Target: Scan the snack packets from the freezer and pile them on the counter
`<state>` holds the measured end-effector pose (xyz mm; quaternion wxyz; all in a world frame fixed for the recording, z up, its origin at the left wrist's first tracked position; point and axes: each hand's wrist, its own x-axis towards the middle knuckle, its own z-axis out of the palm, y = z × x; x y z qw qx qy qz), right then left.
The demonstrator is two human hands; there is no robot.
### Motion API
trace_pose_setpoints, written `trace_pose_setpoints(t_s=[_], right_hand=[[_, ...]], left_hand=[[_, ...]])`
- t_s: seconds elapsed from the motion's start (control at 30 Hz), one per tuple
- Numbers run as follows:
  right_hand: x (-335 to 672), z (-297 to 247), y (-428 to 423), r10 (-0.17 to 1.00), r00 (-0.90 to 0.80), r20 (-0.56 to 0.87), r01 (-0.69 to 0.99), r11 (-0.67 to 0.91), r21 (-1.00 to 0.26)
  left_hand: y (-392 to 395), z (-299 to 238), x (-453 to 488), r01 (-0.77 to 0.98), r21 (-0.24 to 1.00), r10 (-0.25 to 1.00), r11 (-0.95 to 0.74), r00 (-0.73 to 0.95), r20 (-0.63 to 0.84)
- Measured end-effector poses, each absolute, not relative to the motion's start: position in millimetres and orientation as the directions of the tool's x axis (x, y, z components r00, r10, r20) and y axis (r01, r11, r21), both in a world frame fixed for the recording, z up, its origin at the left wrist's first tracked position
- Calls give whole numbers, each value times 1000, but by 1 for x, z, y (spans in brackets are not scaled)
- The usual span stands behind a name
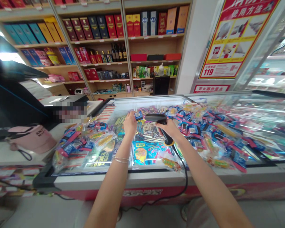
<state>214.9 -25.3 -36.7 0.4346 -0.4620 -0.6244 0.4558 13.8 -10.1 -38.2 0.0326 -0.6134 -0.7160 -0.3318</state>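
Observation:
My right hand (168, 127) is wrapped round the grip of a black barcode scanner (156, 118), whose head points left. Opposite it, my left hand (130, 122) pinches a small blue packet (138, 115) with a white barcode label turned toward the scanner. A narrow gap separates packet and scanner. Both hands are above the glass top of a chest freezer (90, 178). A black cable (185, 172) runs from the scanner's handle down over the freezer's front edge. More blue packets (207, 126) and clear-wrapped yellow snacks (106, 139) lie in heaps on either side.
Left of the freezer, a counter carries a pink bag (32, 141) and a black screen-like machine (9, 95). Shelves (97, 63) of boxes and bottles line the back wall. A red fire-safety poster (237, 41) hangs at the right. The cable trails across the floor.

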Motion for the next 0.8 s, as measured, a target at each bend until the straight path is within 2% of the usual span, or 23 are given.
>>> trace_pose_setpoints(t_s=[0.2, 0.4, 0.57, 0.8], right_hand=[[211, -8, -35, 981, -162, 105, 70, 118, -991], [194, 42, -65, 952, -279, 126, 16, 136, -991], [149, 54, -84, 920, -386, 75, -57, 57, -997], [66, 8, -73, 863, -494, -102, -56, -149, -987]], left_hand=[[-16, -25, 3, 855, 516, 837, 45, -314, 448], [-47, -11, -58, 774, 634, 730, -9, -428, 533], [-91, -27, -121, 787, 617, 659, -13, -457, 597], [-128, -57, -174, 849, 524, 586, 73, -462, 666]])
